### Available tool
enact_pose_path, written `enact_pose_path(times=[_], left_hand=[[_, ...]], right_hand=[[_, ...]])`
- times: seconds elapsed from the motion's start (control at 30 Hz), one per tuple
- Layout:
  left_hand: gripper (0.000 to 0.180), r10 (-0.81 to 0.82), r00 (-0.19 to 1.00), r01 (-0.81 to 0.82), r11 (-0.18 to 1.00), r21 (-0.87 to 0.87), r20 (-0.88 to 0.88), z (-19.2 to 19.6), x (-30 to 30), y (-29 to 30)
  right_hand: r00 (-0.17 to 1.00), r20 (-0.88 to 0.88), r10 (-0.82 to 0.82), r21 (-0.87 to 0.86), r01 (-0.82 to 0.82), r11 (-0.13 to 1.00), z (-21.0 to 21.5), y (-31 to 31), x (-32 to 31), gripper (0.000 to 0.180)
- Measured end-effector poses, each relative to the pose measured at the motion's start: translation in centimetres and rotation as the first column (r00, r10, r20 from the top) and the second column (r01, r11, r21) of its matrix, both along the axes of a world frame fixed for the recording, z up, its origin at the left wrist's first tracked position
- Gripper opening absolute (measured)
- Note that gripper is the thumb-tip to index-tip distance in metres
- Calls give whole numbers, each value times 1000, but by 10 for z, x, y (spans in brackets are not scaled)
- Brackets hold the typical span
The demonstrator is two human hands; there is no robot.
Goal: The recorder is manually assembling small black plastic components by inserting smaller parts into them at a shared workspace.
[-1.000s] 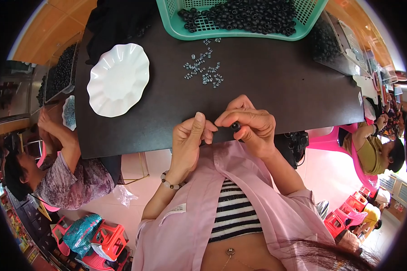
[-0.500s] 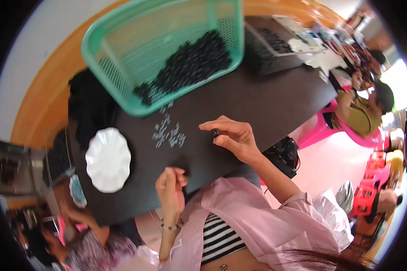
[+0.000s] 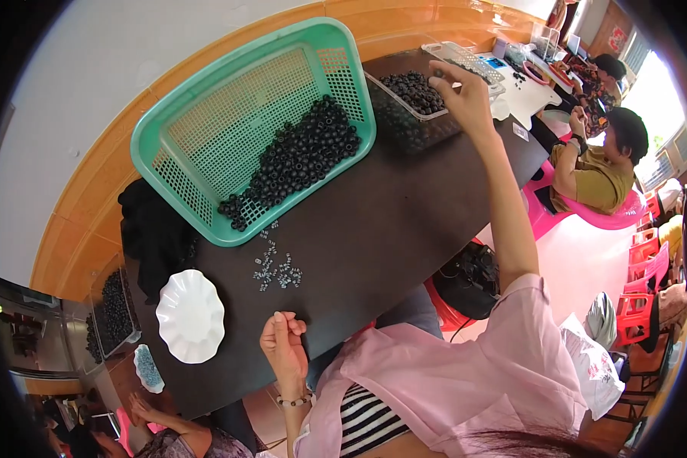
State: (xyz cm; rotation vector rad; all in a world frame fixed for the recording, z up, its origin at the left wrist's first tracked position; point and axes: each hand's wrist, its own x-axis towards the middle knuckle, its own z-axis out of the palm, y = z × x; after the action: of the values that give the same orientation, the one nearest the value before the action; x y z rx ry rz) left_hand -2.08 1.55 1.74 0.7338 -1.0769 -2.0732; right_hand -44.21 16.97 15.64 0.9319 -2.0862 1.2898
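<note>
Right arm was stretched long to one o'clock, and the right hand (image 3: 458, 95) hung over the clear tray (image 3: 395, 85) of black beads (image 3: 414, 90) at the far corner of the table (image 3: 389, 229). Its fingertips were pinched together at the tray's rim; whether a bead sat between them could not be told. The left hand (image 3: 282, 343) waited at the near edge, six o'clock, fingers curled to the thumb, and nothing showed in it.

By the look of it, this was the step at the tray, either dropping or fetching a bead. The move after it would call for a long pull home across the bare dark middle of the table.

The room was good: the table's centre lay open. The green basket (image 3: 229, 76), with its own heap of beads (image 3: 298, 156), crowded eleven o'clock and touched the tray's side. A scatter of small silvery pieces (image 3: 278, 271) lay just beyond the left hand, with the white plate (image 3: 189, 314) at its nine o'clock. The near edge ran tight against the body, and the far right corner dropped off close by the tray.
</note>
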Motion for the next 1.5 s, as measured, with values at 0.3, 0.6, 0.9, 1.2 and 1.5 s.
enact_pose_path(times=[0.3, 0.6, 0.9, 1.2, 1.5], left_hand=[[24, 26, 1000, -26, 1000, -17, -1, -2, 2, 1], [24, 38, 999, -38, 999, -5, -6, -6, 2, -1], [25, 81, 993, -85, 995, -51, -84, -7, 2, -1], [26, 115, 987, -120, 992, -42, -111, -7, 5, -2], [27, 94, 989, -99, 995, -34, -112, -6, 5, -3]], right_hand=[[999, 18, -43, 155, 40, 987, -16, -12, -42, 28], [979, -133, 151, 57, -145, 988, -29, -43, 51, 18], [752, 17, 659, 296, -633, 715, -100, -91, 143, 17], [666, 165, 727, 439, -710, 550, -115, -123, 172, 12], [686, 35, 727, 479, -650, 590, -113, -182, 150, 14]])
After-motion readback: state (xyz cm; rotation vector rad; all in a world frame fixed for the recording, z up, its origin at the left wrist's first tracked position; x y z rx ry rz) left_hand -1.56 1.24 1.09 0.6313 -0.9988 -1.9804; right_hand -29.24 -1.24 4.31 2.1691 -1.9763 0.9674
